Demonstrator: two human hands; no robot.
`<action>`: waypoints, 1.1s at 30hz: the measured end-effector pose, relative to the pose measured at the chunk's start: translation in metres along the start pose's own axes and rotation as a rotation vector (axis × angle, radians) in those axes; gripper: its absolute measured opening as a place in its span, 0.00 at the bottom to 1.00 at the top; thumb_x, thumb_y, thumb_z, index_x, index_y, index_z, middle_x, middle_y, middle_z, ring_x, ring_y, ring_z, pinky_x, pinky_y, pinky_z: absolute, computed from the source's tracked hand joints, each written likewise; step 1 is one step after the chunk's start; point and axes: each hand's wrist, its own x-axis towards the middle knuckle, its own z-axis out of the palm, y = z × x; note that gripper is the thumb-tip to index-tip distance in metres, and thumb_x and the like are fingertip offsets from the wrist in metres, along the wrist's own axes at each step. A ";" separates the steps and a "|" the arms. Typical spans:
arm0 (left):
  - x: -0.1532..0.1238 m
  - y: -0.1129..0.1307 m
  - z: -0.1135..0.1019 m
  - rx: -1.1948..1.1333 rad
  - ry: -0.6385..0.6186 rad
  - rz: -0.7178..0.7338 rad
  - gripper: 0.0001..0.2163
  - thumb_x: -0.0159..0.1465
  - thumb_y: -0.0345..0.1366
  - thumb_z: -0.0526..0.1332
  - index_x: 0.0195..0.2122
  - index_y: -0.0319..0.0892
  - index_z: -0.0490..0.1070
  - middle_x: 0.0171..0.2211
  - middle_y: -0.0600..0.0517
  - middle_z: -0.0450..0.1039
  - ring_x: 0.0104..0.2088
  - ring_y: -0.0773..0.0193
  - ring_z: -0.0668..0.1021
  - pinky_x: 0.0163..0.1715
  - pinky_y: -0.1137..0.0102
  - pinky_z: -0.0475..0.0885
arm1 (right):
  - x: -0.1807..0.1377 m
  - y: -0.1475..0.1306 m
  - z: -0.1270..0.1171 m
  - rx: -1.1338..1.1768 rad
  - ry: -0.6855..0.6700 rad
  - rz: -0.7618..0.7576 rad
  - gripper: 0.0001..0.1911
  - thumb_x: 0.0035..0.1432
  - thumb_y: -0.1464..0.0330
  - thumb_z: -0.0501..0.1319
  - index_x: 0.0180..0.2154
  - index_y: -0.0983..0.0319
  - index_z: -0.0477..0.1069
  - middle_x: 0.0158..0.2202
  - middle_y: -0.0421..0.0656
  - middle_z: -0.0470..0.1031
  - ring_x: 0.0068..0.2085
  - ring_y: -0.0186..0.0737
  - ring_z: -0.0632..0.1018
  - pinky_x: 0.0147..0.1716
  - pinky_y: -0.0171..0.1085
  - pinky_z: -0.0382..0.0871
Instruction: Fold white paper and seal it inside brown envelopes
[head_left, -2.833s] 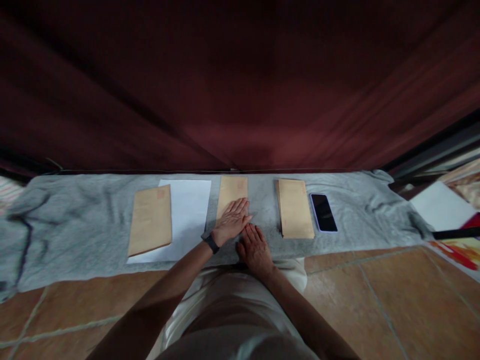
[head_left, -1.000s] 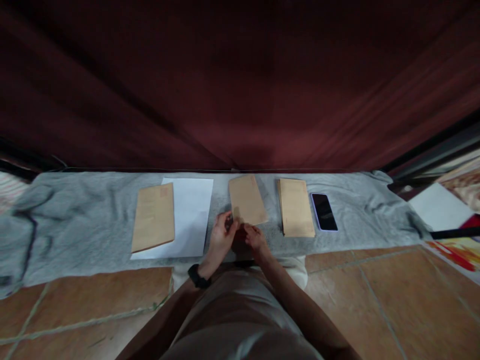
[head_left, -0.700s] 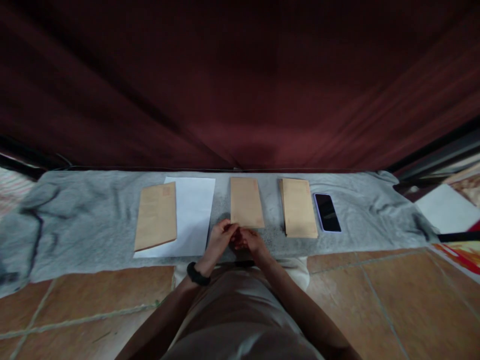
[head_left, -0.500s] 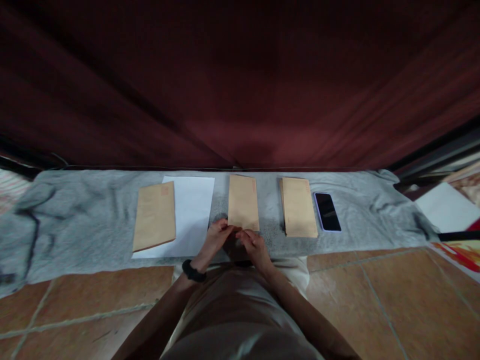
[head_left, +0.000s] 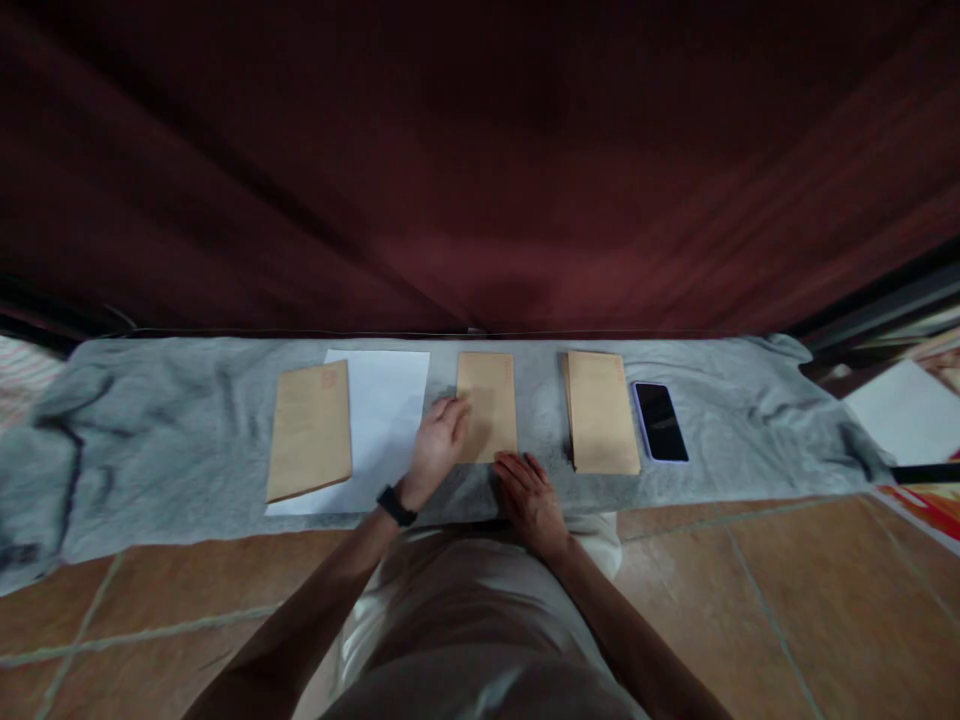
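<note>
A tan paper envelope [head_left: 491, 400] lies upright before me on a grey cloth [head_left: 540, 390], with red print at its upper right. My left hand [head_left: 439, 440], wearing a black wristband, has its fingers closed at the envelope's left edge; the fingertips are partly hidden. At the envelope's near right corner, my right hand [head_left: 531, 500] rests flat with fingers stretched out. To the right is a small stack of similar envelopes [head_left: 602, 415]. Another envelope pile [head_left: 309, 430] sits on the left, overlapping a white sheet of paper [head_left: 390, 410].
A phone with a purple edge [head_left: 661, 422] lies right of the envelope stack. A dark red curtain [head_left: 480, 200] hangs behind the cloth-covered surface. Tiled floor [head_left: 690, 590] shows below its front edge. A white flat item [head_left: 907, 415] is at far right.
Both hands were together at the envelope's near edge. My left hand has moved up along its left side. My right hand has flattened at the near right corner.
</note>
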 end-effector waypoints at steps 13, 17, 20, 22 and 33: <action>0.119 -0.022 0.045 0.287 -0.330 0.312 0.28 0.75 0.45 0.43 0.72 0.37 0.55 0.73 0.44 0.54 0.74 0.53 0.55 0.73 0.54 0.45 | 0.003 0.002 -0.001 -0.002 0.008 0.003 0.24 0.69 0.72 0.53 0.64 0.61 0.67 0.66 0.46 0.70 0.66 0.42 0.70 0.70 0.51 0.57; 0.121 -0.019 0.047 0.328 -0.391 0.361 0.29 0.75 0.46 0.42 0.73 0.39 0.53 0.74 0.47 0.53 0.74 0.57 0.54 0.73 0.58 0.45 | 0.003 0.002 0.001 0.015 0.022 -0.013 0.24 0.68 0.72 0.53 0.64 0.62 0.67 0.66 0.47 0.70 0.66 0.44 0.70 0.70 0.52 0.57; 0.119 -0.016 0.047 0.343 -0.406 0.391 0.29 0.76 0.46 0.41 0.74 0.40 0.52 0.74 0.47 0.52 0.74 0.59 0.53 0.73 0.59 0.45 | 0.003 0.002 0.002 0.023 0.032 -0.019 0.25 0.68 0.72 0.53 0.64 0.61 0.67 0.66 0.47 0.70 0.66 0.45 0.70 0.70 0.52 0.57; 0.114 -0.015 0.047 0.343 -0.416 0.420 0.28 0.76 0.46 0.41 0.73 0.40 0.52 0.74 0.47 0.52 0.74 0.59 0.53 0.73 0.59 0.45 | 0.003 0.002 0.002 0.025 0.035 -0.015 0.25 0.68 0.72 0.54 0.64 0.60 0.67 0.65 0.47 0.70 0.66 0.44 0.70 0.70 0.52 0.57; 0.065 -0.007 0.047 0.285 -0.420 0.572 0.27 0.76 0.45 0.44 0.72 0.37 0.54 0.73 0.43 0.53 0.74 0.60 0.55 0.72 0.60 0.48 | 0.002 0.002 0.003 0.006 0.042 -0.016 0.24 0.68 0.73 0.53 0.64 0.61 0.67 0.65 0.47 0.70 0.65 0.44 0.70 0.70 0.52 0.57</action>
